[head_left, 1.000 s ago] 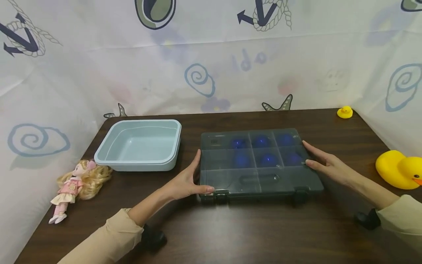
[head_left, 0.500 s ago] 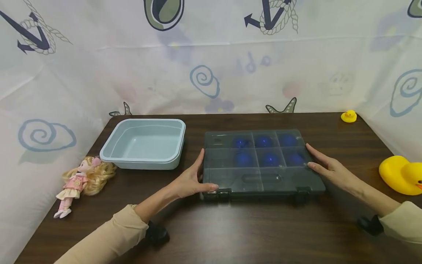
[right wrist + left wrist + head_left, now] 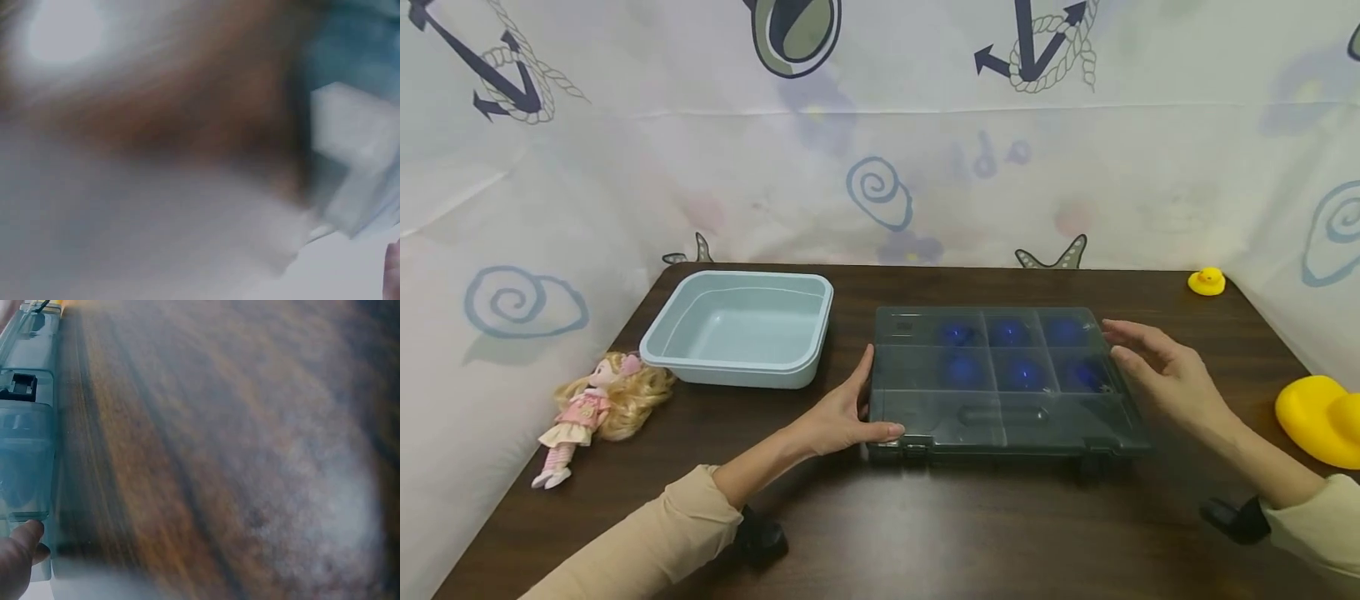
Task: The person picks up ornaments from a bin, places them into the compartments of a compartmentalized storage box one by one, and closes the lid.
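Observation:
A dark translucent compartment box [image 3: 940,412] lies on the table with its lid down. Round blue items [image 3: 1026,375] show through the lid in several compartments at the back right. My left hand [image 3: 838,421] grips the box's front left corner, thumb on the front edge and index finger along the left side. In the left wrist view, the thumb [image 3: 25,544] lies at the box's wall [image 3: 25,465]. At the right side, my right hand [image 3: 1176,379] has loosely bent fingers, its fingertips right at the box's edge. The right wrist view is badly blurred.
A light blue basin [image 3: 737,371] stands at the back left, with a blond doll [image 3: 580,417] lying beside it. A large yellow duck [image 3: 1318,421] sits at the right, a small one [image 3: 1207,282] at the back right corner. Printed cloth [image 3: 970,192] walls the table's back and sides.
The head view has shifted, so everything stands further right and slightly lower. My right hand has loosened from the box's right side, its fingers now more bent. The left hand keeps its hold.

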The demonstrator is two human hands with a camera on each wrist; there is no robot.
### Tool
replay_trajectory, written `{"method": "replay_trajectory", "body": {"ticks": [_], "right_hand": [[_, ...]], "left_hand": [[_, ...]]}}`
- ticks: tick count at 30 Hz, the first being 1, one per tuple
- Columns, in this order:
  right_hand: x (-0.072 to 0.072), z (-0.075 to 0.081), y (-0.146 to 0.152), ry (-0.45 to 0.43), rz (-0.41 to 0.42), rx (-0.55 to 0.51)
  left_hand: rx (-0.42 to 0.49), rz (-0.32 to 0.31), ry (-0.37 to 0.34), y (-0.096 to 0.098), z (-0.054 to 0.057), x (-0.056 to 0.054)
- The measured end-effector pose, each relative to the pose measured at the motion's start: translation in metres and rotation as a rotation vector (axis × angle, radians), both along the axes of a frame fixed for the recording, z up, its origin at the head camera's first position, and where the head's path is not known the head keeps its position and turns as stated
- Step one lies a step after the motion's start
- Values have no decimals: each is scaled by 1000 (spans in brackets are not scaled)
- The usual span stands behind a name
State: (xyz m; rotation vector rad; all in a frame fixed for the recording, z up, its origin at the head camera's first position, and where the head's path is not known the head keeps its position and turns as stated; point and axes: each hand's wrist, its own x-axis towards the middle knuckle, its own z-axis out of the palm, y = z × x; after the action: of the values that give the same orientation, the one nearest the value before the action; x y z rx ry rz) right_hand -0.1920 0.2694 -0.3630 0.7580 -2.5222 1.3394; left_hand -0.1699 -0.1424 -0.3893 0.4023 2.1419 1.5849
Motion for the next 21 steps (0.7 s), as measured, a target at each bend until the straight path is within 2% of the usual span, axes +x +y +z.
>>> {"method": "replay_trajectory", "body": {"ticks": [1, 3, 5, 8, 10, 11, 14, 16, 18, 21], "right_hand": [[2, 5, -10, 22, 35, -38], [7, 14, -34, 35, 160, -102], [16, 19, -60, -7, 343, -148], [33, 15, -102, -190, 593, -191], [45, 6, -125, -372, 724, -230], [50, 0, -134, -482, 753, -244], [63, -17, -151, -788, 746, -283], [72, -24, -156, -969, 640, -315], [79, -29, -160, -1084, 526, -375], [88, -35, -166, -1180, 396, -512]], "left_hand": [[-8, 5, -3, 0, 0, 0], [-12, 8, -2, 0, 0, 0], [-12, 9, -3, 0, 0, 0], [-19, 8, 10, -1, 0, 0], [-48, 13, 23, -2, 0, 0], [-61, 14, 33, -2, 1, 0], [-103, 13, 55, -2, 1, 0], [-109, 9, 61, -2, 2, 0], [-105, 8, 51, -2, 2, -1], [-82, 12, 22, -2, 2, 0]]}}
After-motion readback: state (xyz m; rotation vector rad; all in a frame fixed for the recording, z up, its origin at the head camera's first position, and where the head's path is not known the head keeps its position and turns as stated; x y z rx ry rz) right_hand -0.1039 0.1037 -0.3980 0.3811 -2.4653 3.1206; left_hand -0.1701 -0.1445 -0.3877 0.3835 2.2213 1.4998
